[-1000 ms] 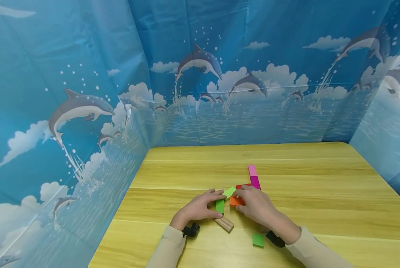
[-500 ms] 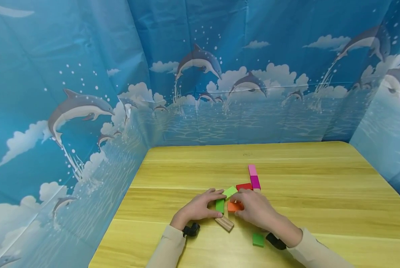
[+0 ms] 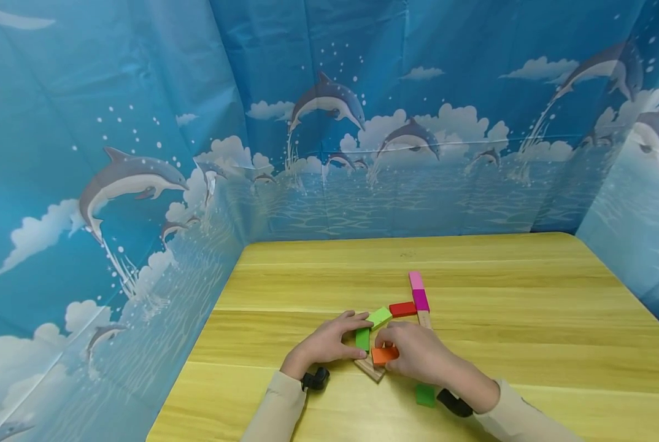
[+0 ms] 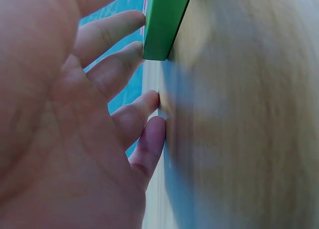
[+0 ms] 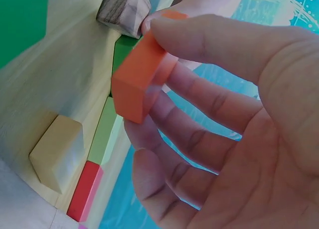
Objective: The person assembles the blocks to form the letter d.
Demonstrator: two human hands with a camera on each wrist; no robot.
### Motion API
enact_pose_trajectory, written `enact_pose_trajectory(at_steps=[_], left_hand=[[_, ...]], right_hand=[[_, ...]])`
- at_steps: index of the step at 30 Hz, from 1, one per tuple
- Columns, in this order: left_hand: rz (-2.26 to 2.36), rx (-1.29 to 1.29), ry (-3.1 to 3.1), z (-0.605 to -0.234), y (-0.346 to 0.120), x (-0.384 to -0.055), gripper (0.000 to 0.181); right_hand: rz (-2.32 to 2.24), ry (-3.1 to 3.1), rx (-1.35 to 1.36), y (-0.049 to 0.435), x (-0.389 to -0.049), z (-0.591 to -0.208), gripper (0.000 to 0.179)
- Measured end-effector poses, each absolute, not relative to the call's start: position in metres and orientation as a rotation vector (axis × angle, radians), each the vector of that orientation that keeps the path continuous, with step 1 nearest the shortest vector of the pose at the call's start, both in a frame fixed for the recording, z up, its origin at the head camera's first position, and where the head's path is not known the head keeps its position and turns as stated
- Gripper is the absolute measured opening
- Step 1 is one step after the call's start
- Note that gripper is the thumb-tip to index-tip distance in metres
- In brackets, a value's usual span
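My right hand (image 3: 418,353) pinches an orange wooden block (image 5: 139,74) between thumb and fingers. In the head view this block overlaps the striped brown wooden block (image 3: 369,369). My left hand (image 3: 329,341) rests beside the green block (image 3: 362,339), thumb and fingers spread, some fingertips right at its side (image 4: 164,24). From the green block a bent row runs on through a light green block (image 3: 380,317), a red block (image 3: 403,309) and a magenta block (image 3: 420,299) to a pink block (image 3: 415,280). A pale wooden block (image 3: 424,319) adjoins the magenta one, partly behind the right hand.
A separate green block (image 3: 425,395) lies on the wooden table (image 3: 285,276), close to the right wrist. Black camera bands circle both wrists. A blue dolphin-print curtain (image 3: 429,184) hangs behind the table and along its sides.
My right hand has brought the orange block toward me and slightly left, from near the light green block to over the striped block. The red and pale blocks show more. My left hand stays put.
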State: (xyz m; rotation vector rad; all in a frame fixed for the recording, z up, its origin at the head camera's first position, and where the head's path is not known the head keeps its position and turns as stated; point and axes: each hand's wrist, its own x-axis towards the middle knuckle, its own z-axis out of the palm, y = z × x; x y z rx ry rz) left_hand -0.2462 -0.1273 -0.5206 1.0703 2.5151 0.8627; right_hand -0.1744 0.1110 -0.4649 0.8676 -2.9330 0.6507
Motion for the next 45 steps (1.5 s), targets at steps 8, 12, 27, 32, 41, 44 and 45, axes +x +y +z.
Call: enact_pose_trajectory(at_steps=[8,12,27,32,41,44,45], left_hand=[[0.867,1.077,2.512,-0.5179,-0.1272,-0.2457,0.065],[0.869,1.067,2.512,-0.5182,-0.1269,-0.2455,0.065],[0.840,1.063,2.528,-0.5183,-0.1270,-0.2455,0.066],[0.842,1.061,2.529,-0.5185,-0.1273,-0.2449,0.066],[0.854,1.058,2.530,-0.5199,-0.1277,-0.2452,0.066],[0.862,1.057,2.523,-0.5204,-0.1280,-0.2459,0.066],[0.864,1.057,2.521,-0.5204,-0.1281,-0.2461,0.066]], right_hand=[[0.680,-2.938,1.017,0.1125,-0.1706,-0.4640,0.030],[0.672,-2.950,1.134,0.1137,-0.1698,-0.4647,0.030],[0.671,-3.033,1.203,0.1145,-0.1678,-0.4652,0.032],[0.649,-3.069,1.172,0.1152,-0.1661,-0.4645,0.030],[0.647,-3.153,1.122,0.1166,-0.1659,-0.4653,0.031],[0.626,-3.162,1.116,0.1170,-0.1649,-0.4649,0.030],[0.615,-3.163,1.114,0.1171,-0.1648,-0.4649,0.029]])
